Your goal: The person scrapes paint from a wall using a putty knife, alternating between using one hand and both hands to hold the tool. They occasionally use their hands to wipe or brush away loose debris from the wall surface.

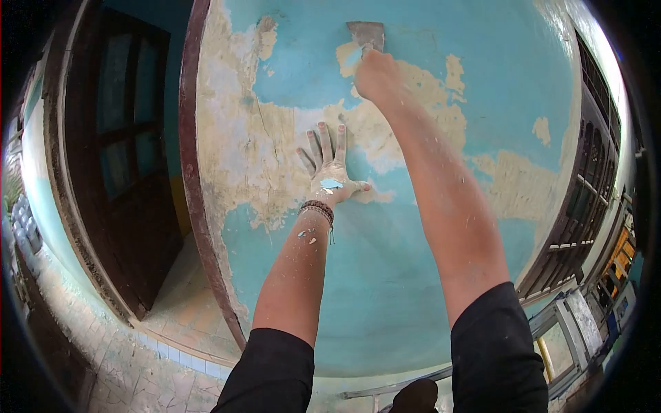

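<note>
My left hand [330,171] lies flat on the wall with its fingers spread, on a pale bare patch. Blue paint flakes [331,184] rest on the back of it, and a dark bracelet [317,209] is round the wrist. Higher up and to the right, my right hand [378,74] is closed round the handle of a scraper [366,33]. The scraper's wide blade points up against the wall [323,275], beside a cream patch. Turquoise paint covers much of this wall, with ragged bare areas between. The handle is mostly hidden in my fist.
A dark wooden door [131,172] stands in a doorway at the left, above a tiled floor [144,372]. Barred shutters [582,193] are on the right. A metal frame [564,334] leans at the lower right, and a rail [399,386] crosses low in front.
</note>
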Available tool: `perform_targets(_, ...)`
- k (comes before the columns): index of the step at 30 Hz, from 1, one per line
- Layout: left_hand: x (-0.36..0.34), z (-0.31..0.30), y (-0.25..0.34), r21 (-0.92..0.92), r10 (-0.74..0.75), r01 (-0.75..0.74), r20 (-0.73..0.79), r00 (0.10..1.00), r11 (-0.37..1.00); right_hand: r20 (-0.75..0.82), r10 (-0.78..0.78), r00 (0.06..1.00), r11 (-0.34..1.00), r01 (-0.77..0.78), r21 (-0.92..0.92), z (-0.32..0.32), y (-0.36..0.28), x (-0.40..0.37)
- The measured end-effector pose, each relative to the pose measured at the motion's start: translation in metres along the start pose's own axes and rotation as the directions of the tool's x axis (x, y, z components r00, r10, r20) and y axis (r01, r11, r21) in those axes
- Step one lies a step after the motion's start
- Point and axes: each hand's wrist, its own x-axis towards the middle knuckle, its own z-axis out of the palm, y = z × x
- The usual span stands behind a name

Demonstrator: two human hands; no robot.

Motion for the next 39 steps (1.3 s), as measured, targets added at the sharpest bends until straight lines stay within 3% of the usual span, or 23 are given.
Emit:
perform_targets(2,-0.001,0.002,-0.001,0.001,0.019,-0.019,-0.014,1.000,1.000,-0.026,-0.020,0.999,0.999,0.021,0.037,0.003,0.006,-0.024)
perform_targets(6,-0.002,0.005,-0.005,-0.011,0.035,-0.036,-0.049,0.998,0.999,0.148,0.065,0.987,0.996,-0.054,-0.074,0.018,0.019,-0.091)
perform_targets(10,-0.002,0.001,-0.005,0.008,0.038,-0.038,0.004,0.999,0.999,0.144,0.092,0.985,0.993,-0.079,-0.093,0.015,0.026,-0.082)
perform_targets(13,-0.003,-0.002,0.000,0.007,0.013,-0.013,0.012,1.000,1.000,0.020,0.050,0.999,0.999,-0.050,0.003,-0.002,0.013,-0.047)
perform_targets(16,-0.003,-0.002,-0.001,0.011,0.002,-0.002,0.025,1.000,1.000,0.070,0.109,0.992,0.993,-0.112,0.035,0.000,0.009,-0.051)
perform_targets(18,-0.001,-0.001,-0.002,-0.003,0.010,-0.010,0.026,1.000,1.000,0.019,0.103,0.994,0.995,-0.103,0.008,0.017,0.018,-0.082)
perform_targets(21,-0.002,0.002,-0.005,-0.028,0.044,-0.045,-0.039,0.998,0.999,0.117,0.149,0.982,0.988,-0.142,-0.065,0.024,0.030,-0.098)
perform_targets(27,-0.002,0.002,-0.004,-0.002,0.030,-0.030,-0.026,0.999,1.000,-0.030,0.171,0.985,0.981,-0.167,0.094,0.006,0.019,-0.032)
perform_targets(34,-0.001,0.014,-0.008,-0.007,0.044,-0.045,-0.078,0.996,0.999,0.069,0.087,0.994,0.992,-0.080,-0.097,0.045,0.047,-0.123)
perform_targets(39,-0.004,0.012,-0.004,0.019,0.023,-0.022,-0.055,0.998,1.000,0.087,-0.016,0.996,0.987,0.030,-0.160,0.028,0.045,-0.103)
